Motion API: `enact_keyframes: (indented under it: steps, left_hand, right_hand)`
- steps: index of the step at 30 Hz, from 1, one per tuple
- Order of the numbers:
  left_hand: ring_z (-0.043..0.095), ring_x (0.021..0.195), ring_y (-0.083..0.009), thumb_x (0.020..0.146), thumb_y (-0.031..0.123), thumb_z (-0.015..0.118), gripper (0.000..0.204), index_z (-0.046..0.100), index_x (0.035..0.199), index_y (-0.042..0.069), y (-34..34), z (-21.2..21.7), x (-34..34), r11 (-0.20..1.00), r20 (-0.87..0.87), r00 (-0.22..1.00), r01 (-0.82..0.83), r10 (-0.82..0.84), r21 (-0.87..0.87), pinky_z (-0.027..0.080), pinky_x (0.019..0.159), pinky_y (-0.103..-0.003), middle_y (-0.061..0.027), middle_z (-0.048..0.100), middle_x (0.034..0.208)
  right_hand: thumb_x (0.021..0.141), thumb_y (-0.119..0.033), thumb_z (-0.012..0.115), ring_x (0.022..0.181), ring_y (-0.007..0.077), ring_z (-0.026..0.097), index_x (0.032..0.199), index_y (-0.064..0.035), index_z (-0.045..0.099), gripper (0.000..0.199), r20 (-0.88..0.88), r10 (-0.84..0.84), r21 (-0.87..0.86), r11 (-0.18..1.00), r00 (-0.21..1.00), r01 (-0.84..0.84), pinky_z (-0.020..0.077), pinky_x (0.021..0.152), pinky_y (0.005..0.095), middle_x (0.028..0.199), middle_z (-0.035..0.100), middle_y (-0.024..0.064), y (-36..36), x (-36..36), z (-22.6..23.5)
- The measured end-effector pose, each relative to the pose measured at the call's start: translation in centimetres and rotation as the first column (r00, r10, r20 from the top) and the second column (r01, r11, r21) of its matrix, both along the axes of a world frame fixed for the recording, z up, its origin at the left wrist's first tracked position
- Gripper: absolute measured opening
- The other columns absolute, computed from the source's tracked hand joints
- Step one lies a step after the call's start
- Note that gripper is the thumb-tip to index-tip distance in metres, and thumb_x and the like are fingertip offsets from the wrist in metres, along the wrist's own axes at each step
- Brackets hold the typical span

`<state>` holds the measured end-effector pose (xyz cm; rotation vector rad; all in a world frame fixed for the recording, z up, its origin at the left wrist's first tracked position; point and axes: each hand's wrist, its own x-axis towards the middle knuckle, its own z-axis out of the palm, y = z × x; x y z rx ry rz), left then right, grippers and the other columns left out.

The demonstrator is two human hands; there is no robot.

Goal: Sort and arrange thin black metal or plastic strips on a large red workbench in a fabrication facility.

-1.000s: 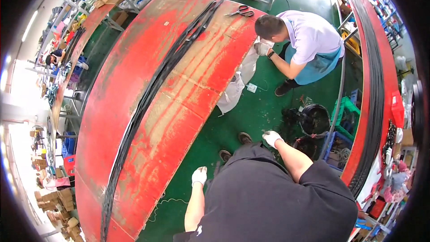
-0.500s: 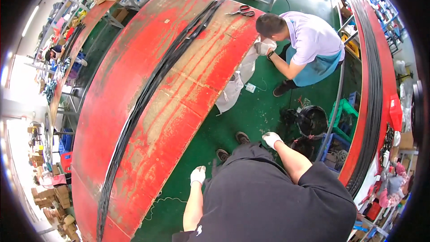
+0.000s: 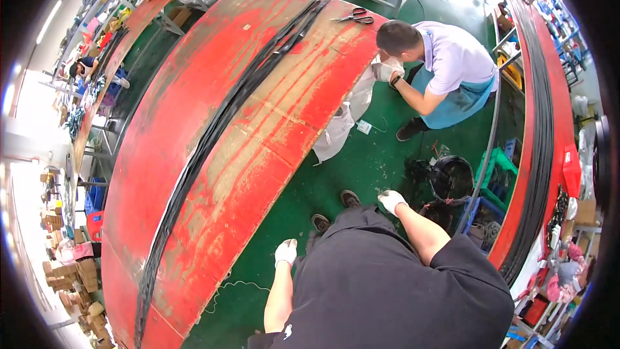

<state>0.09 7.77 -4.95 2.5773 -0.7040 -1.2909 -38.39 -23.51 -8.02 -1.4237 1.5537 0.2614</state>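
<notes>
Beside the one red table [image 3: 271, 129] with its one black cable bundle [image 3: 213, 136], two gloved hands, left hand [image 3: 285, 252] and right hand [image 3: 391, 201], hung empty, grip unclear.

Bright, even overhead light fills the workshop, with blown-out glare at nine o'clock. The long red table [image 3: 258, 129] bows sharply under fisheye distortion, a black vignette rings the frame, and detail smears softly toward three and seven o'clock. Shadows stay faint.
</notes>
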Motion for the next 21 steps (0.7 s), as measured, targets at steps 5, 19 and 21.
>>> enact_keyframes:
  steps: [5, 19, 21]
  left_hand:
    - [0.067, 0.131, -0.0383, 0.106, 0.046, 0.057, 0.052, 0.075, 0.133, 0.006, 0.2, -0.4, -0.4, 1.000, 0.002, 1.000, 0.002, -0.002, -0.007, 0.051, 0.112, -0.044, -0.0200, 0.073, 0.137]
    - [0.070, 0.127, -0.0371, 0.106, 0.048, 0.059, 0.051, 0.076, 0.131, 0.006, 0.9, -2.6, -1.4, 0.998, 0.005, 0.999, -0.053, 0.054, -0.031, 0.053, 0.109, -0.044, -0.0189, 0.075, 0.133]
    - [0.070, 0.127, -0.0371, 0.106, 0.047, 0.059, 0.051, 0.077, 0.130, 0.006, 0.3, -2.1, -1.7, 0.998, 0.002, 0.998, -0.058, 0.058, -0.025, 0.053, 0.108, -0.044, -0.0193, 0.075, 0.132]
  right_hand:
    - [0.100, -0.036, 0.069, 0.126, 0.0321, 0.070, 0.132, -0.0060, 0.076, 0.045, 0.005, 0.007, -0.001, 1.000, 1.000, -0.007, 0.0527, 0.109, 0.0415, 0.134, 0.076, 0.0179, 0.0, -0.3, 0.0]
    - [0.100, -0.040, 0.065, 0.128, 0.0344, 0.069, 0.133, -0.0053, 0.075, 0.049, -0.014, 0.107, -0.034, 0.994, 0.994, -0.107, 0.0525, 0.110, 0.0429, 0.136, 0.074, 0.0182, -2.5, 0.3, 1.5]
    - [0.100, -0.038, 0.067, 0.122, 0.0320, 0.071, 0.134, -0.0045, 0.074, 0.048, -0.015, 0.096, -0.027, 0.995, 0.995, -0.096, 0.0541, 0.106, 0.0415, 0.133, 0.076, 0.0171, -2.7, 0.2, 1.1]
